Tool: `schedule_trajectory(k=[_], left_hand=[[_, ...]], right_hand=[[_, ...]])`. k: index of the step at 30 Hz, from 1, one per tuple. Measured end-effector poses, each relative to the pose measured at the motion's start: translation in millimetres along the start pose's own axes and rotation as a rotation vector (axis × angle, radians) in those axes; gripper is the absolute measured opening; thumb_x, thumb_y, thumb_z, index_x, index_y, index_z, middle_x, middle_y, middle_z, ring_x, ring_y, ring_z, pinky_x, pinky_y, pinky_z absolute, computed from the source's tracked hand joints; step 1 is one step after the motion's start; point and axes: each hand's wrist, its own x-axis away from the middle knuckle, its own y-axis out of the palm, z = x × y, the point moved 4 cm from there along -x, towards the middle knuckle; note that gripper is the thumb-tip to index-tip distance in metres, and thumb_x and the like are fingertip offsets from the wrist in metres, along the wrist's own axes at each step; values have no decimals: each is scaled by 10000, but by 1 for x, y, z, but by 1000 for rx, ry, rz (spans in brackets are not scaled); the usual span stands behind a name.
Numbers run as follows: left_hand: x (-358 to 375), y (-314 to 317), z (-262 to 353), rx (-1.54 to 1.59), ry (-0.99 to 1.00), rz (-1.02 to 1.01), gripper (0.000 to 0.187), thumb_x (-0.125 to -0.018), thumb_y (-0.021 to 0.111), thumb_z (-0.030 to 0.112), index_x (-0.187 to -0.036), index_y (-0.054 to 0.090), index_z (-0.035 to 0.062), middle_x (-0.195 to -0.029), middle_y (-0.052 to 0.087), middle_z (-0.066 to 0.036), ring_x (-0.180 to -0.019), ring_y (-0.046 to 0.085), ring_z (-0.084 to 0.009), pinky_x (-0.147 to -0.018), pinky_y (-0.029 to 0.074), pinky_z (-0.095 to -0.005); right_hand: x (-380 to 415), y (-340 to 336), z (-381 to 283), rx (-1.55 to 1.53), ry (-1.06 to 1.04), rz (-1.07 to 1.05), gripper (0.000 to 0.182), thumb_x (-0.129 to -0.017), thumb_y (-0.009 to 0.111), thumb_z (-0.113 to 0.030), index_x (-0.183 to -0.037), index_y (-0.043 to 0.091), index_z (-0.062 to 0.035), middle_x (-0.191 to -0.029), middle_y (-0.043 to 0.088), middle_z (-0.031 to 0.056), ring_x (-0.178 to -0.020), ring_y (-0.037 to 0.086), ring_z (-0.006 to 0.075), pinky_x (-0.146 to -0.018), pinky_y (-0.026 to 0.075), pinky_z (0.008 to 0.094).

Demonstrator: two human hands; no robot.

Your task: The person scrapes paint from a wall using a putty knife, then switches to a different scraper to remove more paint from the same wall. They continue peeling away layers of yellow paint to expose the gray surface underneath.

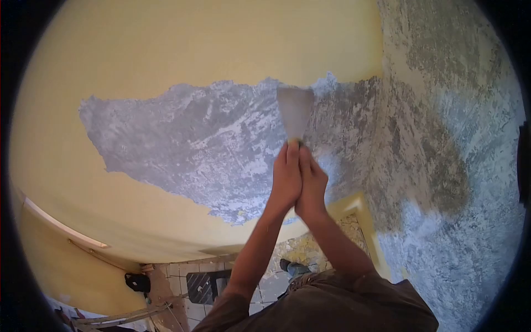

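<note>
Scraper (296, 110) pointed blade-up at the bare wall patch (188, 138), near the yellow paint (238, 44), clasped between left hand (286, 180) and right hand (313, 188); too steep a push risked gouging that patch

Down below we've got the tiled floor (176, 271), a black bag-like thing (137, 282) by its far left corner and, farther in near its far edge, a dark, pale-striped object (201, 288).
</note>
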Motion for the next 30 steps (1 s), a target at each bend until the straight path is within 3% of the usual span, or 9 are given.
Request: schedule_trajectory(k=[3, 9, 13, 17, 19, 20, 23, 27, 30], left_hand=[[-3, 2, -7, 214, -99, -47, 359, -1015, 400, 336, -1045, 577, 25, -841, 561, -44, -765, 493, -107, -681, 443, -284], [-6, 11, -10, 24, -26, -51, 366, -1017, 393, 341, -1024, 563, 17, -857, 561, -38, -776, 493, -106, -682, 443, -285], [1, 14, -22, 194, -92, -60, 380, -1014, 399, 343, -1008, 570, 4, -828, 561, -53, -787, 497, -118, -687, 440, -291], [3, 19, -5, 25, -89, -50, 378, -1019, 388, 339, -999, 569, 7, -831, 554, -49, -779, 485, -113, -684, 431, -288], [9, 19, -2, 87, -121, -76, 379, -1018, 389, 339, -1005, 568, 5, -828, 554, -52, -777, 486, -114, -686, 432, -288], [4, 21, 3, 146, -107, -113, 380, -1017, 391, 338, -1011, 567, 2, -826, 554, -56, -775, 487, -115, -689, 432, -289], [16, 23, -9, 181, -165, -51, 377, -1013, 398, 340, -974, 560, 2, -814, 552, -60, -768, 486, -115, -684, 433, -291], [8, 26, -1, 126, -127, -98, 373, -1012, 397, 336, -979, 562, 4, -836, 555, -54, -776, 486, -113, -686, 437, -294], [9, 26, 2, 207, -143, -123, 371, -1012, 398, 335, -987, 566, 5, -856, 561, -55, -794, 497, -114, -693, 442, -295]], right_hand=[[-5, 1, 4, -66, -20, -20, 414, -999, 512, -295, -1273, 570, 10, -1220, 612, 129, -1085, 563, 162, -912, 454, 288], [-3, -12, 10, 0, -34, 59, 428, -996, 516, -298, -1264, 569, 32, -1182, 625, 133, -1062, 567, 160, -922, 450, 287], [2, -13, 2, -20, -38, 49, 427, -994, 522, -282, -1271, 559, 40, -1185, 622, 139, -1077, 568, 167, -913, 457, 280], [3, -17, -7, -52, 6, 81, 433, -1001, 504, -301, -1273, 562, 31, -1199, 616, 137, -1054, 573, 163, -883, 457, 262], [1, -14, -16, -92, 42, 16, 439, -996, 502, -357, -1205, 600, 16, -1063, 636, 80, -919, 577, 128, -788, 473, 277], [6, -15, -19, 54, -94, 50, 408, -1001, 491, -346, -1146, 618, 14, -995, 647, 68, -860, 578, 122, -734, 476, 279], [14, -18, -11, -15, -85, 113, 396, -1001, 493, -345, -1112, 622, 13, -951, 637, 51, -826, 557, 112, -703, 465, 279], [8, -20, -21, 68, -58, 47, 421, -998, 507, -341, -1193, 602, 20, -1029, 636, 56, -901, 566, 109, -773, 466, 258], [9, -15, -17, -103, -33, 102, 436, -992, 523, -338, -1231, 585, 21, -1067, 633, 64, -928, 578, 113, -801, 467, 248]])
